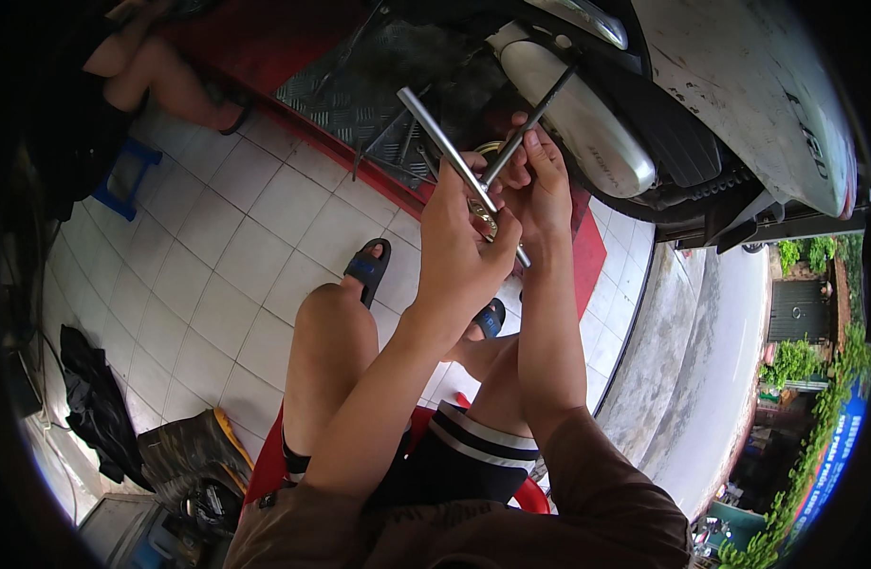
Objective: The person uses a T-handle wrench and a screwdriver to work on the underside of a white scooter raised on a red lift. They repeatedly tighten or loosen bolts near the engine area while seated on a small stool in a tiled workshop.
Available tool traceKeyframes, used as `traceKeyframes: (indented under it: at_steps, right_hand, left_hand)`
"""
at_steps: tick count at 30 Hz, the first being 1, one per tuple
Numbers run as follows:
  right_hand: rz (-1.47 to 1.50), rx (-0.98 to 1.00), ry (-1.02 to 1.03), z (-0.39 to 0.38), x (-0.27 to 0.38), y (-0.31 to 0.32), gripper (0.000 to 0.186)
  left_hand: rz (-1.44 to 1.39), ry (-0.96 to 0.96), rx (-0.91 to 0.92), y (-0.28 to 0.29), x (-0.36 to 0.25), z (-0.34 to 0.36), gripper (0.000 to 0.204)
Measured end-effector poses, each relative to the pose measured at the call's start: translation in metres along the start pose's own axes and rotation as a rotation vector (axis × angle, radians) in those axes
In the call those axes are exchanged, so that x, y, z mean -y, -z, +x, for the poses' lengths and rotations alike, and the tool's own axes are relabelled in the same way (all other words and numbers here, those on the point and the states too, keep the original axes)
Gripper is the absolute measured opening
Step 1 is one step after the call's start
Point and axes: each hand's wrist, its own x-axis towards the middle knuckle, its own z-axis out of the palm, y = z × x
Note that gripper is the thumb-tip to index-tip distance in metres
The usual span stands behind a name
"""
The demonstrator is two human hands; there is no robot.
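T-handle wrench [445, 147] in both our hands!
Our left hand [459, 237] wraps the crossbar [426, 122]; our right hand [545, 180] pinches the shaft [547, 100], which points toward one o'clock.

The far end of the T-shaped bar [445, 145] is hard to make out against the dark parts of the motorcycle [711, 95], itself cut off by the top edge. A brassy piece [489, 226] at the left grip [469, 223] is largely covered, so its kind cannot be told; curled fingers of the right grip [540, 166] run partly behind the shaft. Slim tools on the red platform [592, 266] blur into shadow. A co-worker [175, 81] and a blue stool [122, 202] sink partly into the dark rim
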Motion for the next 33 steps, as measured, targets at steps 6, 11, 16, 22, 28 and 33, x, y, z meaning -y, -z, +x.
traceKeyframes:
  at_steps: [6, 11, 16, 22, 28, 33]
  right_hand:
    - [-0.062, 0.036, 0.025, 0.003, -0.001, 0.001, 0.025]
    - [-0.119, 0.001, 0.023, -0.007, 0.005, 0.005, 0.027]
    - [0.027, 0.076, -0.036, -0.023, -0.006, 0.008, 0.018]
    - [0.212, 0.333, -0.046, -0.023, 0.005, 0.036, 0.015]
    - [0.201, 0.344, -0.138, -0.018, 0.011, 0.026, 0.027]
    - [0.122, 0.212, -0.164, -0.029, 0.018, 0.010, 0.021]
  left_hand:
    - [-0.120, -0.052, 0.013, -0.011, 0.007, 0.006, 0.051]
    - [-0.198, 0.049, 0.043, -0.018, -0.002, -0.003, 0.049]
    - [-0.257, -0.004, -0.147, -0.035, 0.010, -0.017, 0.038]
    - [-0.284, -0.073, -0.190, -0.045, 0.001, -0.022, 0.046]
    - [-0.298, -0.181, -0.122, -0.032, 0.004, -0.015, 0.048]
    - [-0.594, -0.079, -0.024, -0.033, 0.007, -0.012, 0.024]
